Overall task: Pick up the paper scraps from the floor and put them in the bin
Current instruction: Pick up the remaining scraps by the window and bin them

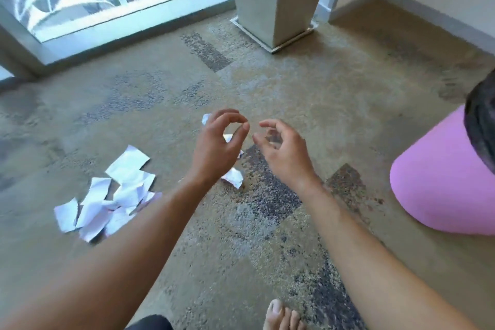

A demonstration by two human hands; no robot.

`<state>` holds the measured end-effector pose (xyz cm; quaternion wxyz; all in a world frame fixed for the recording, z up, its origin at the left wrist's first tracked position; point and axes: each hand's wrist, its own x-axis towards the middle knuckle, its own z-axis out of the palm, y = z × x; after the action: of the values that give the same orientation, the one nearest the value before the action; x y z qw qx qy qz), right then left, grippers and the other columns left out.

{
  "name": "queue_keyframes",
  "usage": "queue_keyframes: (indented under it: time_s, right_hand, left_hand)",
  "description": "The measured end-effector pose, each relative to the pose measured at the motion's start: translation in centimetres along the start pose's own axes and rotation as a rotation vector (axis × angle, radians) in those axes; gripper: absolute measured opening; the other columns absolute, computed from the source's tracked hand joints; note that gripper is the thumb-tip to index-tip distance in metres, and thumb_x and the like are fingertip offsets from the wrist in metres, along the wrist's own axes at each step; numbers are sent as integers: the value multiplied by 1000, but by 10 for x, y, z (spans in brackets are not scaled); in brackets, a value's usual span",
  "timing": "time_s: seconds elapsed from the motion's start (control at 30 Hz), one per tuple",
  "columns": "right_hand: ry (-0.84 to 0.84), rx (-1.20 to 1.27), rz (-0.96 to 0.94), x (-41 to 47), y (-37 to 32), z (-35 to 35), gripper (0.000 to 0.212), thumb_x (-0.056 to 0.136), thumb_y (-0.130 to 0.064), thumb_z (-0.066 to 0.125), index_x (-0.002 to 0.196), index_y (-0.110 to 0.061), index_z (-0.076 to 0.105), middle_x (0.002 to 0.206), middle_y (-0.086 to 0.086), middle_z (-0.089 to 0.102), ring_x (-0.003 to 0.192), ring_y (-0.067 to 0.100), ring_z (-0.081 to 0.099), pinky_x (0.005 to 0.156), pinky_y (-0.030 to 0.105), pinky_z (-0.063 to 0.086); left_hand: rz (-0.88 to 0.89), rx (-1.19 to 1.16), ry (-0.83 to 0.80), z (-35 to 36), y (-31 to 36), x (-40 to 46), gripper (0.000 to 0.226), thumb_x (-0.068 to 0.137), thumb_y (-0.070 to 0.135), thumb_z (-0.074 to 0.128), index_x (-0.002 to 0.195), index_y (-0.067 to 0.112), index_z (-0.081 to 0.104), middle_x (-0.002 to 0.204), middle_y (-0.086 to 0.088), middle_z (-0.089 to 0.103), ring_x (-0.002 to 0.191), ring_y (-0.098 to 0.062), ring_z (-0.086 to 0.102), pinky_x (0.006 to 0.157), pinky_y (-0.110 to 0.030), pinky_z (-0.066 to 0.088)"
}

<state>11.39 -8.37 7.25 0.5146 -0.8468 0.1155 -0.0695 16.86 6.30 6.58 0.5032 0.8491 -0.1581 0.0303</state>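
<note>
Left hand (214, 147): fingers loosely curled, thumb near forefinger, holding nothing. Right hand (284, 150): same, empty. Small scraps (233, 177) lie directly beneath the left hand; the main scrap pile (107, 195) lies further left. Pink bin (439, 185) stands well right of that hand. Left hand nearer to the paper.

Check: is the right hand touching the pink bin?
Apart. The head view shows bare carpet between the right hand and the pink bin.
</note>
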Motion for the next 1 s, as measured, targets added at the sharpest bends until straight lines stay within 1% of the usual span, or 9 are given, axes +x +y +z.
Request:
queue_keyframes:
  time_s: [0.03, 0.17, 0.33, 0.43, 0.53, 0.67, 0.83, 0.93, 1.0]
  right_hand:
    - [-29, -54, -25, 0, 4, 16, 33, 88, -33, 67, 118, -21, 62, 120, 0, 61, 108, 16, 60, 90, 30, 52]
    - [-169, -251, -110, -3, 26, 71, 51, 87, -33, 69, 132, -15, 54, 145, 7, 46, 134, 20, 38, 101, 16, 24]
    - [-205, -463, -78, -1, 59, 107, 71, 87, -55, 59, 146, -21, 36, 162, 6, 18, 148, 26, 15, 118, 36, 15]
    - [-151, -528, -74, 9, 73, 109, 79, 85, -66, 47, 150, -24, 30, 163, 6, 14, 150, 27, 11, 119, 39, 10]
    - [-159, -635, -18, 25, 83, 111, 87, 80, -76, 36, 152, -29, 22, 163, 8, 9, 150, 29, 8, 121, 45, 10]
    - [-262, -670, -8, 37, 85, 126, 96, 73, -85, 19, 153, -31, 16, 164, 7, 2, 151, 23, 1, 121, 47, -2]
    - [-355, -712, -114, 27, 84, 152, 99, 74, -88, 4, 153, -30, 12, 163, 3, 2, 151, 16, -3, 120, 47, -12]
    - [-411, -718, -217, 14, 82, 163, 96, 76, -86, -2, 153, -30, 11, 162, 1, 2, 150, 14, 0, 120, 47, -9]
    - [-436, -651, -280, 7, 80, 166, 93, 78, -84, 2, 152, -28, 17, 161, 0, 9, 149, 13, 6, 121, 44, -5]
  left_hand:
    - [-9, 46, 22, -14, -16, -7, 14, 90, 28, 66, 97, 17, 71, 114, 3, 61, 110, -10, 58, 98, -31, 46]
    - [-48, 286, 79, -62, -77, -35, 32, 88, 43, 62, 106, 17, 70, 129, -2, 58, 120, -19, 55, 102, -36, 43]
    - [-157, 595, 237, -119, -140, -82, 46, 88, 51, 53, 113, 15, 66, 139, -12, 53, 131, -30, 44, 106, -52, 36]
    - [-367, 712, 331, -146, -172, -105, 54, 88, 58, 48, 124, 20, 60, 152, -9, 39, 145, -29, 27, 116, -56, 16]
    - [-658, 714, 385, -165, -196, -120, 64, 88, 69, 42, 139, 32, 47, 163, -5, 14, 151, -25, 3, 118, -55, -2]
    - [-850, 534, 373, -170, -211, -131, 75, 84, 79, 35, 146, 36, 34, 164, -10, -2, 151, -32, -4, 120, -49, -4]
    - [-671, 506, 219, -144, -205, -123, 82, 85, 79, 24, 149, 28, 32, 164, -8, 11, 151, -22, 5, 121, -48, -1]
    - [-551, 455, 146, -116, -190, -119, 83, 83, 79, 25, 149, 30, 34, 163, -3, 13, 151, -16, 7, 121, -41, -4]
    - [-489, 406, 121, -101, -183, -116, 79, 84, 76, 31, 148, 31, 34, 163, 0, 16, 150, -14, 12, 122, -43, 5]
